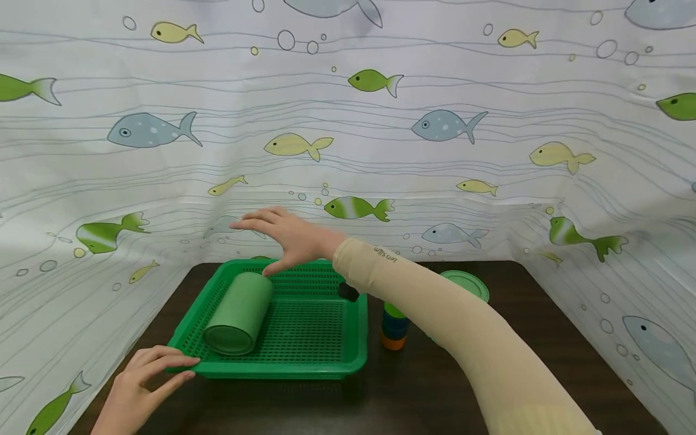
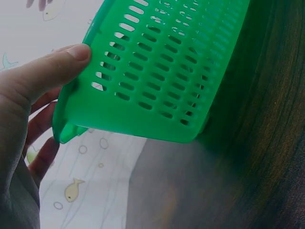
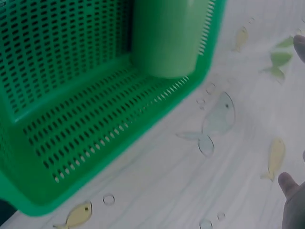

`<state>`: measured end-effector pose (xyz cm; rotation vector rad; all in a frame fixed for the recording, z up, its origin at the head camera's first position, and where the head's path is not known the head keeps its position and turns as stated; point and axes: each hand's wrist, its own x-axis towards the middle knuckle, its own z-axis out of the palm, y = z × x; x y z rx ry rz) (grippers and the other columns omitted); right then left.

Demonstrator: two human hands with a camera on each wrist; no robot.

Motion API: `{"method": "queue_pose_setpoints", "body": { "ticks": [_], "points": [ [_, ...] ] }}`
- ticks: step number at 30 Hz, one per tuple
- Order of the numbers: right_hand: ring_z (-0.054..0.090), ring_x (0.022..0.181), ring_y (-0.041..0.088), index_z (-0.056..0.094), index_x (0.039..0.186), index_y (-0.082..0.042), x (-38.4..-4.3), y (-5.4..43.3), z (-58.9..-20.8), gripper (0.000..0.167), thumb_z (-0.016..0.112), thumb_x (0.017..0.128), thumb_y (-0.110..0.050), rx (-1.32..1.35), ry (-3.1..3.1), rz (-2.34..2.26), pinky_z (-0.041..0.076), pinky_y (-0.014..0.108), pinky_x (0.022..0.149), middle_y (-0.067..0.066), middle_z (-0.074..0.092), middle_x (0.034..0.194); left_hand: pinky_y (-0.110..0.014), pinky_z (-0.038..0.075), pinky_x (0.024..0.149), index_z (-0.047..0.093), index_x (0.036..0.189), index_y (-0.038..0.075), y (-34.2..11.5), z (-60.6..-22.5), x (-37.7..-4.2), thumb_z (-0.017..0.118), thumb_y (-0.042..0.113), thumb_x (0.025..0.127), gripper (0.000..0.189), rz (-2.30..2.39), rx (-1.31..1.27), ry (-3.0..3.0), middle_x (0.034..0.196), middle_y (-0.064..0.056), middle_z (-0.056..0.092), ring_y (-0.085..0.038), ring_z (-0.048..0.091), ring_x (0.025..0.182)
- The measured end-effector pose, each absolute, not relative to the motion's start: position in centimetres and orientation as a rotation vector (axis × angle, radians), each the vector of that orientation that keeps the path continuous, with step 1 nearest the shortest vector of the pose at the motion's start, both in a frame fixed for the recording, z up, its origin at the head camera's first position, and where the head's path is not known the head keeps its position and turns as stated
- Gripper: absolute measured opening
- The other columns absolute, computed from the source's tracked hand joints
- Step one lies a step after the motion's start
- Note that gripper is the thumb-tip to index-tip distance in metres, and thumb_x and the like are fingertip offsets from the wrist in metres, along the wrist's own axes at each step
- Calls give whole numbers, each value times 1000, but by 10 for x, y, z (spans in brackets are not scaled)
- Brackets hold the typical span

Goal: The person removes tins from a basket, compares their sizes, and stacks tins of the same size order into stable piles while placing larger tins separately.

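Note:
A green plastic basket (image 1: 283,368) with slotted walls sits on the dark table. My left hand (image 1: 138,383) holds it at the front left corner; in the left wrist view the thumb (image 2: 78,52) lies on one side of the rim and the other fingers reach behind it. Inside the basket, along its left side, a light green cylindrical canister (image 1: 241,311) lies with one round end facing me. Over the back of the basket is my right hand (image 1: 290,235), fingers spread and holding nothing, its thumb overlapping the canister's far end in the head view.
Right of the basket stands a small stack of green, blue and orange pieces (image 1: 394,329), partly behind my right sleeve (image 1: 435,302). Farther back lies a round light green lid (image 1: 466,284). Fish-patterned sheeting (image 1: 348,163) encloses the table at the back and sides.

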<state>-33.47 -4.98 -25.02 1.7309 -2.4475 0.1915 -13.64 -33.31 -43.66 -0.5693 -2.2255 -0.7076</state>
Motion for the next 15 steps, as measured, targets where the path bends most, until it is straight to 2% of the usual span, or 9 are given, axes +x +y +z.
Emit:
{"method": "queue_pose_setpoints", "body": {
  "ticks": [6, 15],
  "points": [
    [14, 154, 17, 15, 160, -28, -333, -70, -277, 101, 73, 83, -58, 1802, -2402, 4, 14, 34, 127, -1, 16, 166, -2, 31, 88, 78, 97, 25, -333, -438, -136, 87, -12, 52, 59, -712, -524, -2248, 98, 17, 63, 12, 45, 100],
    [16, 154, 20, 15, 159, -35, -330, -87, -321, 110, 82, 74, -56, 1845, -2398, -83, 22, 38, 124, -5, 17, 165, 0, 35, 87, 78, 98, 23, -332, -439, -137, 86, -13, 52, 59, -718, -544, -2236, 98, 17, 63, 14, 49, 101]
  ]
}}
